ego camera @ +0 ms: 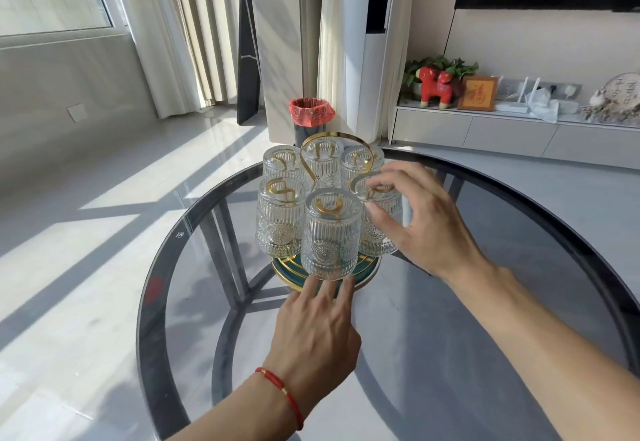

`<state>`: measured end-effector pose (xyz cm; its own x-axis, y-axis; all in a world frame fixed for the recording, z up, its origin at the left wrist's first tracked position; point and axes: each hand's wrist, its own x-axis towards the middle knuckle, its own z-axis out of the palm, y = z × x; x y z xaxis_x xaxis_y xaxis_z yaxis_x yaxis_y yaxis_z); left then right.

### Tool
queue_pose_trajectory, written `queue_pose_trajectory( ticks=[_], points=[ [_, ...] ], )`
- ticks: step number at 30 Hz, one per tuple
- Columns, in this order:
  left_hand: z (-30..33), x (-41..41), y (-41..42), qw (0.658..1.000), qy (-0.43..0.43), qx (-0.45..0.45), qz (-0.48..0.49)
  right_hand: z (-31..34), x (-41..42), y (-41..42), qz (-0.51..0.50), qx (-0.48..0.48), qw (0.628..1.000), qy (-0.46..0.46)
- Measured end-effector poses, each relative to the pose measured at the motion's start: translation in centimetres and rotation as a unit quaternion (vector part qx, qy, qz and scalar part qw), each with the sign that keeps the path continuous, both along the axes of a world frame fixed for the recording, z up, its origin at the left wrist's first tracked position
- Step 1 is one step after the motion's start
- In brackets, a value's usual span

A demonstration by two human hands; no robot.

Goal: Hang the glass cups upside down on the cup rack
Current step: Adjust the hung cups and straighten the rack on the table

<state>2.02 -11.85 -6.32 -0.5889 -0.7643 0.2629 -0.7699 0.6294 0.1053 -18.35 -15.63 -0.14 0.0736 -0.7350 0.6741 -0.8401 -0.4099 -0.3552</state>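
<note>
A gold wire cup rack (356, 141) with a round green, gold-rimmed base (294, 276) stands on the glass table. Several ribbed glass cups hang upside down on its pegs. The nearest cup (329, 233) faces me, and my left hand (318, 323) touches the base rim just below it with fingers spread. My right hand (422, 219) curls around the front right cup (381, 233), thumb and fingers on its upturned bottom and side. Other cups sit at front left (277, 219) and at the back (322, 160).
The round dark glass table (450, 336) has a dark rim and crossed legs showing through. Behind the rack stands a bin with a red bag (311, 115). A low white cabinet (519, 129) with ornaments runs along the right wall.
</note>
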Motion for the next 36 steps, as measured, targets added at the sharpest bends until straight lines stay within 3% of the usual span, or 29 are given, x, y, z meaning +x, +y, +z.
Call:
queue_pose_trajectory(
  ticks=[14,36],
  points=[
    [0.1,0.3,0.1,1.000,-0.004,0.012,0.004,0.1,-1.9,0.3,0.000,0.028,0.996,-0.079],
    [-0.8,0.3,0.4,1.000,-0.029,0.000,0.007,0.7,-1.8,0.9,-0.014,0.019,0.999,-0.029]
  ],
)
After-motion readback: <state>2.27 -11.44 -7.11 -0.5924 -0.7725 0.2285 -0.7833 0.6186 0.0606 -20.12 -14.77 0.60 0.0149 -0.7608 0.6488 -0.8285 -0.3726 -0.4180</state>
